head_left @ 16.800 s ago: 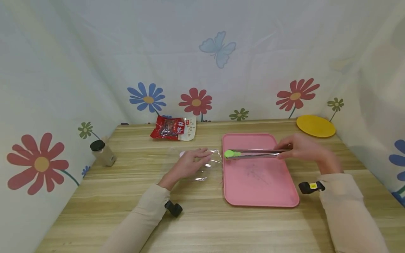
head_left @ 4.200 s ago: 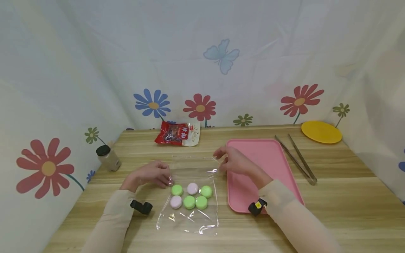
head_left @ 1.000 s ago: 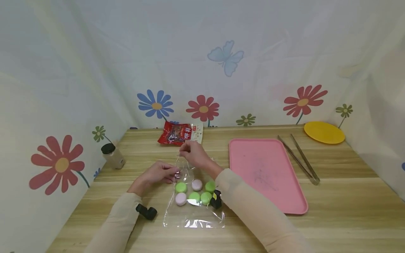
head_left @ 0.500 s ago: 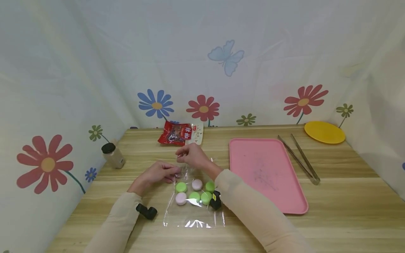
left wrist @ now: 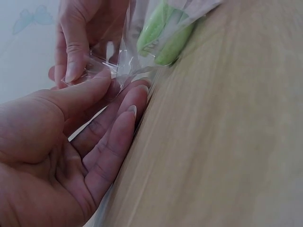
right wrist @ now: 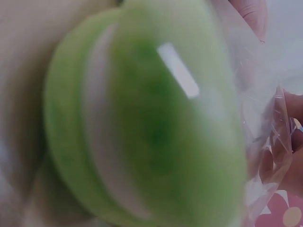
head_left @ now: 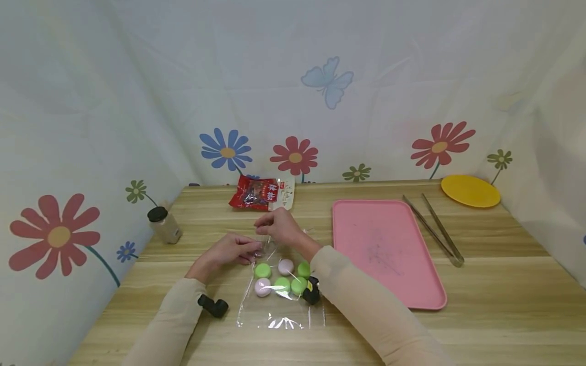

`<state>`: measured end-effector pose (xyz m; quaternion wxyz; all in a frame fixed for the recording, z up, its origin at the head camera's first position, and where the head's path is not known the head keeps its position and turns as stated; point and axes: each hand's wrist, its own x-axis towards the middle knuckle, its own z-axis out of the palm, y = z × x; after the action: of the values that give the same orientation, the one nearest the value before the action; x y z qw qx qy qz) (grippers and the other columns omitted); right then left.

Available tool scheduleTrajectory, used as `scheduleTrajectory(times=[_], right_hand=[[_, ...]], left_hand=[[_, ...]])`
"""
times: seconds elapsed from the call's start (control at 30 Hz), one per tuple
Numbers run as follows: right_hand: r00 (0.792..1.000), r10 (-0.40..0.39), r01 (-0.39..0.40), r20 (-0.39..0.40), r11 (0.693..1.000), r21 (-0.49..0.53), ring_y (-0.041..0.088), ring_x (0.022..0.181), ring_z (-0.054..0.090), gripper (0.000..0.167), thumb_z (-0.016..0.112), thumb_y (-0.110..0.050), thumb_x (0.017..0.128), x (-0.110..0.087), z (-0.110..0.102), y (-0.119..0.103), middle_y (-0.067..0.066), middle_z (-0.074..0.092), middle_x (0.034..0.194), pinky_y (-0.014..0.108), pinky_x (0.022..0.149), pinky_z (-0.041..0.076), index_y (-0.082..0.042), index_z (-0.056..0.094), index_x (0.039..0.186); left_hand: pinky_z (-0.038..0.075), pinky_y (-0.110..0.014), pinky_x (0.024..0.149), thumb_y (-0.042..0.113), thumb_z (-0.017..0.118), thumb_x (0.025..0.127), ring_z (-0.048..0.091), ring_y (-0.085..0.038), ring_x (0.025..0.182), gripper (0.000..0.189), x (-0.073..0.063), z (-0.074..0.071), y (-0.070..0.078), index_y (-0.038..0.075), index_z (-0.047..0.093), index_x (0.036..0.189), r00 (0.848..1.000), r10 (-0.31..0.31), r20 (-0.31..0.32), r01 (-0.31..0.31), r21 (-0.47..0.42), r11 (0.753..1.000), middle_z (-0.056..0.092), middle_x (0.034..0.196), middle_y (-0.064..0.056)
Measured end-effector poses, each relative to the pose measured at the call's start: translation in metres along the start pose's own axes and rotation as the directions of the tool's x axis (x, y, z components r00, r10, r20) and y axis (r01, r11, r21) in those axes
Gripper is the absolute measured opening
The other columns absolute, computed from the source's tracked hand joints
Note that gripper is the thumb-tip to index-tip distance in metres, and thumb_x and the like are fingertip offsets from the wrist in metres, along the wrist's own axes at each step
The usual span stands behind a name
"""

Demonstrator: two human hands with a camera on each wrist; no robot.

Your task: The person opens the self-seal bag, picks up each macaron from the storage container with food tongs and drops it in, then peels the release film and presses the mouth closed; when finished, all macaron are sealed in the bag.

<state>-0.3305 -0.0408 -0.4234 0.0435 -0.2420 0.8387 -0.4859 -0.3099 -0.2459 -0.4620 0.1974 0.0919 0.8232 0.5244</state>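
Observation:
A clear plastic bag (head_left: 284,310) lies on the table with several green macarons (head_left: 263,270) and two lilac macarons (head_left: 263,287) inside. Its top end is drawn together into a bunch. My left hand (head_left: 229,250) pinches that bunch between thumb and forefinger at its left side, the other fingers loosely bent. Just above, my right hand (head_left: 282,227) pinches the end of the bag; in the left wrist view its thumb (left wrist: 75,61) is down on the film. One green macaron (right wrist: 156,118), blurred through the film, fills most of the right wrist view.
A pink tray (head_left: 382,244) is right of the bag, with metal tongs (head_left: 439,234) beside it. A yellow plate (head_left: 470,191) sits at the back right corner. Behind my hands lies a red snack packet (head_left: 256,194). A black-lidded jar (head_left: 165,226) stands left.
Since the earliest frame the tongs have left my right hand and lie right of the tray. The bag's spread mouth has become bunched; in the last second my right hand dropped slightly.

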Motion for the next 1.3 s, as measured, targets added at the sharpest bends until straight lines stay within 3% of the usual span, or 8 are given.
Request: scheduleTrajectory(times=[0.33, 0.63, 0.93, 1.07, 1.3], right_hand=[[0.999, 0.050, -0.050, 0.002, 0.995, 0.085, 0.010, 0.087, 0.067, 0.018, 0.073, -0.009, 0.092, -0.001, 0.000, -0.004, -0.001, 0.075, 0.096, 0.024, 0.077, 0.054, -0.006, 0.077, 0.109], [0.999, 0.052, -0.051, -0.017, 0.997, 0.051, 0.010, 0.086, 0.065, 0.014, 0.073, -0.012, 0.093, -0.001, 0.002, -0.004, -0.003, 0.074, 0.094, 0.023, 0.075, 0.055, -0.009, 0.078, 0.105], [0.997, -0.013, 0.013, -0.071, 1.000, 0.013, 0.009, 0.081, 0.062, 0.010, 0.069, -0.010, 0.095, 0.000, 0.008, -0.002, 0.000, 0.073, 0.090, 0.022, 0.071, 0.052, -0.005, 0.077, 0.098], [0.989, 0.070, -0.060, -0.133, 0.995, 0.077, 0.011, 0.078, 0.059, 0.010, 0.070, -0.009, 0.094, -0.002, 0.010, -0.003, 0.004, 0.073, 0.090, 0.022, 0.068, 0.050, -0.002, 0.077, 0.095], [0.932, 0.286, -0.228, -0.222, 0.940, 0.254, 0.013, 0.076, 0.055, 0.010, 0.074, -0.011, 0.087, 0.002, 0.014, 0.000, 0.005, 0.072, 0.090, 0.024, 0.065, 0.046, -0.003, 0.078, 0.089]], left_hand=[[0.060, -0.032, 0.074, 0.029, 0.067, 0.098, 0.069, -0.017, 0.082, 0.035, 0.001, 0.000, -0.003, 0.001, 0.073, 0.118, 1.000, 0.018, 0.006, -0.018, -0.018, 1.000, 0.074, 0.102, -0.010], [0.060, -0.033, 0.076, 0.031, 0.068, 0.097, 0.070, -0.018, 0.084, 0.035, 0.001, 0.000, -0.002, 0.004, 0.073, 0.118, 1.000, -0.007, -0.002, 0.007, -0.005, 1.000, 0.074, 0.103, -0.010], [0.060, -0.033, 0.076, 0.031, 0.067, 0.098, 0.070, -0.019, 0.086, 0.035, -0.001, 0.000, -0.002, 0.004, 0.073, 0.119, 1.000, -0.001, 0.009, 0.001, -0.011, 1.000, 0.075, 0.104, -0.011], [0.060, -0.033, 0.078, 0.032, 0.067, 0.097, 0.070, -0.018, 0.088, 0.035, -0.002, 0.000, -0.001, 0.004, 0.074, 0.117, 1.000, -0.007, 0.013, 0.007, -0.018, 1.000, 0.075, 0.105, -0.010], [0.060, -0.034, 0.078, 0.032, 0.069, 0.096, 0.069, -0.017, 0.087, 0.033, -0.002, 0.000, 0.000, 0.005, 0.075, 0.115, 1.000, -0.006, 0.015, 0.006, -0.001, 1.000, 0.075, 0.105, -0.009]])
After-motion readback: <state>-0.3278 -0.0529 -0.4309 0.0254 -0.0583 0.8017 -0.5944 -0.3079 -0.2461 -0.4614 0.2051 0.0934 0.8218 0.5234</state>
